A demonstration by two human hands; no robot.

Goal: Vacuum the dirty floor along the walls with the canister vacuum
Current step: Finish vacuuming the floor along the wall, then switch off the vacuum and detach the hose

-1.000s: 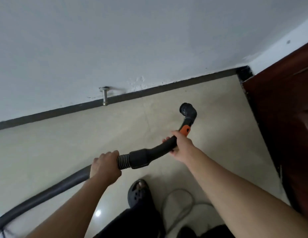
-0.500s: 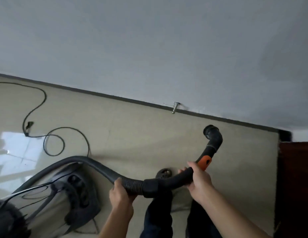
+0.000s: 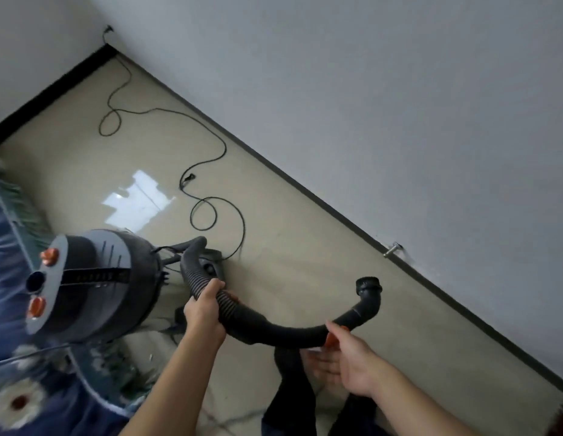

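Above glossy tile, left hand (image 3: 204,313) clasps ribbed hose (image 3: 211,294); right hand (image 3: 352,360) grip loose.

I could read no text, brand, number or sign anywhere. The canister vacuum (image 3: 94,284) showed only blurred markings on its grey lid, and the wall (image 3: 399,105) was bare of any lettering.

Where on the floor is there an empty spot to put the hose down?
Bare floor lies between the baseboard and the hose. It is crowded near the cord, the vacuum canister and the patterned rug.
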